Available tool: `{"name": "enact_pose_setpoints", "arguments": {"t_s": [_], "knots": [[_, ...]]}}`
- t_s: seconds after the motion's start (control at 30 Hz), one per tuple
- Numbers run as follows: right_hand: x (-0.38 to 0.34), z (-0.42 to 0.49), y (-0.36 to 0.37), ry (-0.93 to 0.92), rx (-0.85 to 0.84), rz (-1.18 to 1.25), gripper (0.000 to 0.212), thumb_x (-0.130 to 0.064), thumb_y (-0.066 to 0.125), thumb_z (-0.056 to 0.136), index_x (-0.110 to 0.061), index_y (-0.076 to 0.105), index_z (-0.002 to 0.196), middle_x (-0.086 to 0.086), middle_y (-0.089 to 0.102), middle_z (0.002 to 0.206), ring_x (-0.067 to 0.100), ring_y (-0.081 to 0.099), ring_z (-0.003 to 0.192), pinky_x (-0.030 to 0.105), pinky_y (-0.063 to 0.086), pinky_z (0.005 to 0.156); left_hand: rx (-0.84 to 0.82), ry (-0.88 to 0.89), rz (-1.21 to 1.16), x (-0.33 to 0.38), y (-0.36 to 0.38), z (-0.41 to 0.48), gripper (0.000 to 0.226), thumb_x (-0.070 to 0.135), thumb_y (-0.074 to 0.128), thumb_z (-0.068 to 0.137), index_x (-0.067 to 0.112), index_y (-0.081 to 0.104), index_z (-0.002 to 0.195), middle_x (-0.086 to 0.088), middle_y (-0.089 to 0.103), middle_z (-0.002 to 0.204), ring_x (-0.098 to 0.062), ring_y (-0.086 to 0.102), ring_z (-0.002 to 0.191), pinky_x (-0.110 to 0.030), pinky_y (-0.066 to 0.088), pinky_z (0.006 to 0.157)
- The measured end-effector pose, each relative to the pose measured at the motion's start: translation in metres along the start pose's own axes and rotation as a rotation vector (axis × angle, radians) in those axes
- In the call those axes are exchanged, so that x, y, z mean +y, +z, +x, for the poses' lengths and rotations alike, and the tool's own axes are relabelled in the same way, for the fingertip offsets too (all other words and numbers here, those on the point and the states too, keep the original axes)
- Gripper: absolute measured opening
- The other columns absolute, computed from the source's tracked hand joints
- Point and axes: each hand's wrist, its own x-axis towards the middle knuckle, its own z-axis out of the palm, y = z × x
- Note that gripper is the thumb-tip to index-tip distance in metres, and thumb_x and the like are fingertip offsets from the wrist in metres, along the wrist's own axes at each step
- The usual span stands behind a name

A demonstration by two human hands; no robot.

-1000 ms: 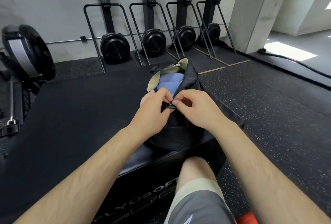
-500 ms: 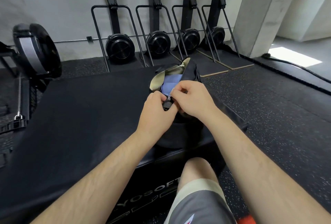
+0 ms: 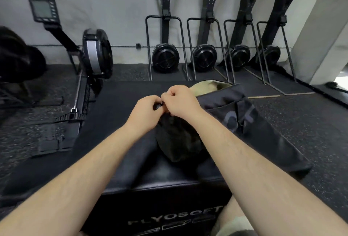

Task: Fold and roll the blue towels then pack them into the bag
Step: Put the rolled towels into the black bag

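Both hands were curled tight at the bag [image 3: 177, 137] mouth: left hand [image 3: 146, 112] gripped fabric, right hand [image 3: 178, 102] pinched the zipper pull [image 3: 158, 106] between them. Towels were hidden. Best kept taut, pulled steadily.

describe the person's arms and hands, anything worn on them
Both forearms are bare as far as the frame shows: no sleeves, watch, bracelets or gloves. The left hand and right hand carry no rings that can be seen, though some fingers are hidden. No markings or tattoos show on either arm. At the bottom edge a bit of light-hemmed grey shorts is visible.
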Motion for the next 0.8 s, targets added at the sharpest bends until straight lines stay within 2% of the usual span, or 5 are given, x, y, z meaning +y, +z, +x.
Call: {"name": "enact_pose_setpoints", "arguments": {"t_s": [0.23,0.37,0.57,0.67,0.8], "knots": [[-0.067,0.037,0.075,-0.039,-0.056,-0.038,0.029,-0.030,0.053,0.092,-0.018,0.053,0.066,0.002,0.067,0.075,0.026,0.065,0.081,0.037,0.054,0.076,0.009,-0.046,0.149,-0.069,-0.070,0.025,0.025,0.010,0.058,0.094,0.024,0.056,0.073,0.009,0.060,0.076,-0.014,0.056,0.076,-0.016,0.033,0.058],[-0.083,0.047,0.100,-0.056,-0.018,-0.157,0.027,-0.030,0.049,0.095,-0.018,0.045,0.071,0.003,0.063,0.089,0.028,0.058,0.087,0.036,0.044,0.072,0.047,-0.067,0.207,-0.105,-0.096,0.031,0.007,0.012,0.062,0.097,0.014,0.067,0.093,0.002,0.069,0.095,-0.017,0.058,0.092,-0.024,0.036,0.074],[-0.046,0.064,0.065,0.029,0.089,-0.310,0.018,-0.029,0.048,0.092,-0.012,0.055,0.088,0.006,0.064,0.096,0.030,0.056,0.085,0.033,0.040,0.068,0.203,-0.185,0.339,-0.144,-0.126,0.030,0.013,0.007,0.059,0.096,0.010,0.070,0.101,-0.008,0.071,0.107,-0.030,0.061,0.108,-0.033,0.042,0.087],[-0.035,0.065,0.052,0.024,0.080,-0.300,0.018,-0.030,0.049,0.092,-0.014,0.057,0.088,0.004,0.066,0.096,0.030,0.060,0.086,0.033,0.040,0.065,0.254,-0.023,0.478,-0.122,-0.107,0.039,0.022,0.021,0.060,0.095,0.019,0.073,0.113,0.000,0.072,0.118,-0.027,0.060,0.118,-0.041,0.044,0.100],[-0.031,0.059,0.045,-0.023,0.080,-0.305,0.017,-0.030,0.051,0.093,-0.017,0.055,0.084,0.001,0.065,0.093,0.028,0.059,0.086,0.033,0.040,0.067,0.059,0.157,0.425,-0.079,-0.055,0.062,0.024,0.036,0.060,0.098,0.024,0.072,0.115,0.006,0.071,0.118,-0.020,0.061,0.117,-0.044,0.042,0.103]]}}
